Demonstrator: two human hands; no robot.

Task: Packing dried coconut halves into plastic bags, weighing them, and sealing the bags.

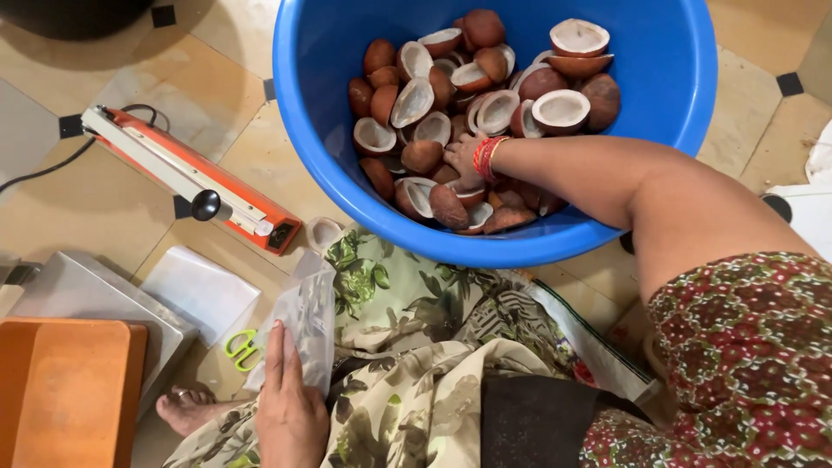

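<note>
Fingers (pixel 279 351) of the left hand (pixel 290 407) lie together, flat on a clear bag (pixel 303 325) whose long axis runs upward toward the tub (pixel 667 95); the right hand (pixel 464 160) is among coconut halves (pixel 485 104), its grip hidden.

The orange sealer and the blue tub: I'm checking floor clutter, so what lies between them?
Bare tile floor; only a small pale coconut piece sits near the orange sealer and blue tub, head view.

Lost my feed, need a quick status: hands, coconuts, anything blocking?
Right hand down in blue tub, on dried coconut halves. Left hand flat on clear plastic pouch on lap. Nothing blocking.
</note>
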